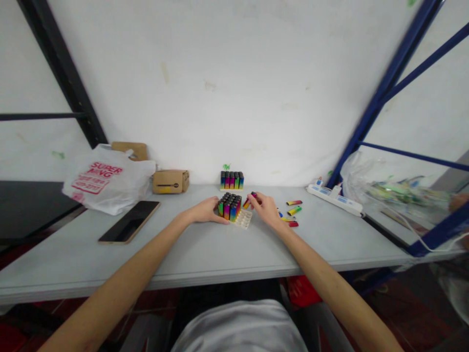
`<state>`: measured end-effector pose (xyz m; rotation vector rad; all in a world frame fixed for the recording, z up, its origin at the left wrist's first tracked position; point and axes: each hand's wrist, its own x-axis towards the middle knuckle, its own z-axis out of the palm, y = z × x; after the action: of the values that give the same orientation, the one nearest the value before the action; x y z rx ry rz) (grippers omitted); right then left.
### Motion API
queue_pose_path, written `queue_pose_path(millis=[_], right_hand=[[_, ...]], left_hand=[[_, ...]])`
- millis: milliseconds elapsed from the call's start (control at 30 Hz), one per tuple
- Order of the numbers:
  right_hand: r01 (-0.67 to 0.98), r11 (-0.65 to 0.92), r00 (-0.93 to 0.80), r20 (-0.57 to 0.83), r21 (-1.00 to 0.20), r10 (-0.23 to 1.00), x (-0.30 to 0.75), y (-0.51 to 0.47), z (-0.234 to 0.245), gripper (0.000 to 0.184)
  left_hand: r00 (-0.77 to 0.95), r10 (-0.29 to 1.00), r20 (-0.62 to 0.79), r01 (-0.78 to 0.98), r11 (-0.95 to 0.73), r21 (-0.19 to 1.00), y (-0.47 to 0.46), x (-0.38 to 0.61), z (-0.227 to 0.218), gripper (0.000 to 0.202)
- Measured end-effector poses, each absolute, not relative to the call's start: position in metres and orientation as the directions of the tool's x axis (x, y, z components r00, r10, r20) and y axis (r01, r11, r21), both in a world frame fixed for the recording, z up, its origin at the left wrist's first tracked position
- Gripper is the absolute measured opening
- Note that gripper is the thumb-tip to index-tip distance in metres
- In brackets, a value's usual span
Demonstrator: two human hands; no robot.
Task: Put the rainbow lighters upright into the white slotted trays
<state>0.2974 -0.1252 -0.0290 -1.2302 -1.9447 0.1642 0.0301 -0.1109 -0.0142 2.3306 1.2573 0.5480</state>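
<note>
Several multicoloured lighters (230, 208) with black tops stand upright, packed together in a pale tray (245, 221). Bare sockets show on the tray's right side. My left hand (205, 211) grips the block from its left, thumb along the front and fingers behind. Pinched in my right hand (266, 208) is one lighter (246, 202), tilted, just above the tray's right part. Loose lighters lie on the table right of that hand, among them a green one (294, 210) and a red one (294, 202). My right hand partly hides others.
A second block of upright lighters (232, 180) stands by the wall. On the left are a small cardboard box (170, 181), a plastic bag (110, 178) and a tablet-like dark device (130, 222). A power strip (335, 199) lies right, beside a blue metal post (381, 100).
</note>
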Motion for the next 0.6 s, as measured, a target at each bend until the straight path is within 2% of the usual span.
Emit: queue_pose_path(millis=[133, 233, 600], right_hand=[[0.749, 0.556, -0.325, 0.531, -0.361, 0.782, 0.2952, -0.1206, -0.0345, 0.040], [0.773, 0.561, -0.360, 0.524, -0.296, 0.772, 0.2945, -0.1172, -0.0383, 0.037], [0.731, 0.600, -0.387, 0.528, -0.323, 0.756, 0.2945, -0.1156, -0.0395, 0.033]], left_hand=[[0.529, 0.838, 0.134, 0.701, -0.520, 0.488, -0.1096, 0.0294, -0.0154, 0.079], [0.522, 0.845, 0.115, 0.729, -0.512, 0.455, -0.1090, 0.0293, -0.0157, 0.082], [0.523, 0.844, 0.121, 0.735, -0.518, 0.438, -0.1137, 0.0329, -0.0105, 0.079]])
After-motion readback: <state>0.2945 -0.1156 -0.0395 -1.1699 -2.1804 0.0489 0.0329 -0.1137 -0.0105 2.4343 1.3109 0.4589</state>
